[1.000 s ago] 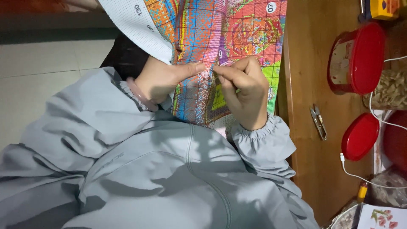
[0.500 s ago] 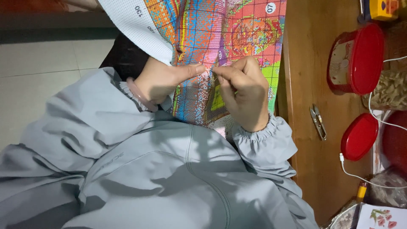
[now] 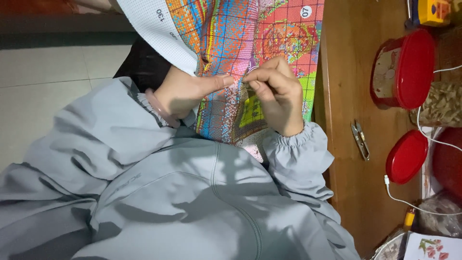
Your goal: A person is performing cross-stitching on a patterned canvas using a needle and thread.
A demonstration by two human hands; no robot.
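Note:
A brightly coloured cross-stitch cloth (image 3: pixel 250 33) with a printed grid and a white border lies over my lap. My left hand (image 3: pixel 185 91) grips the cloth's fold, thumb pressed on top. My right hand (image 3: pixel 276 91) is pinched just beside that thumb, fingertips closed on what seems to be a needle too small to see clearly. Both wrists come out of grey jacket sleeves, and a pink bangle (image 3: pixel 156 108) sits on the left one.
A wooden table (image 3: pixel 351 72) stands at the right. On it lie small thread snips (image 3: pixel 360 139), a red-lidded jar (image 3: pixel 402 70) on its side, a loose red lid (image 3: pixel 406 156), a white cable (image 3: pixel 409 204) and bags. Pale floor tiles (image 3: pixel 43 72) are at the left.
My right hand's pinched fingertips shifted slightly on the cloth next to the left thumb. The left hand and the cloth stayed put.

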